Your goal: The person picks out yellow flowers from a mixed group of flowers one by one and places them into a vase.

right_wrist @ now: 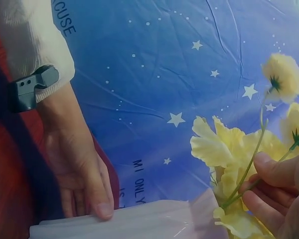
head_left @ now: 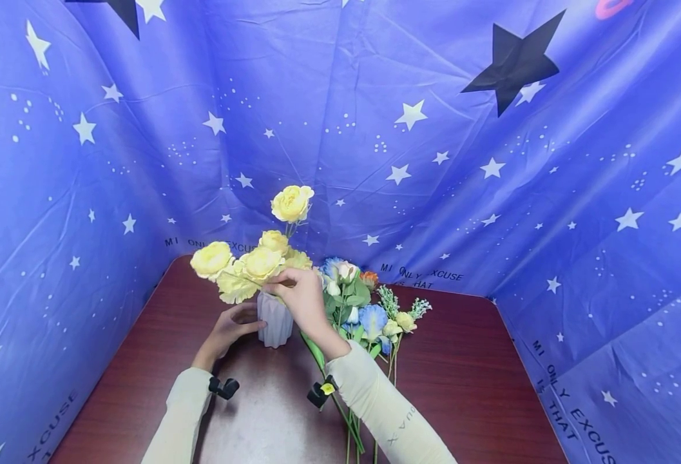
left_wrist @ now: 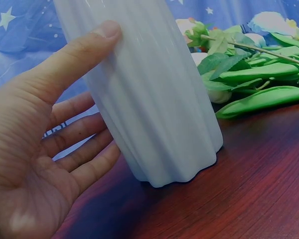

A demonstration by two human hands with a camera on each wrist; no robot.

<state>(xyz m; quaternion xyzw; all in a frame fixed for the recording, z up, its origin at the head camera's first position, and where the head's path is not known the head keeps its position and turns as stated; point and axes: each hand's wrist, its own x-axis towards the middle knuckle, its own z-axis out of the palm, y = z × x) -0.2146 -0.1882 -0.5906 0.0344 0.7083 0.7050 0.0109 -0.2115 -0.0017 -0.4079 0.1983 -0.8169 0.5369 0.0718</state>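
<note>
1. Table [head_left: 462, 367]: dark red-brown top, wood grain visible, glossy, with a pale sheen across its near middle.
2. Vase [head_left: 274, 327]: one, whitish, fluted, scalloped at the base; standing upright left of centre.
3. Heap of loose flowers, right of the vase: blue bloom [head_left: 373, 319], pinkish-white bloom [head_left: 348, 271], orange bloom [head_left: 370, 278] at the far side, small yellow bloom [head_left: 405, 321] and pale green sprig [head_left: 420, 308] at the right; green leaves [head_left: 356, 296]; stems [head_left: 353, 428] pointing toward the near edge.
</note>
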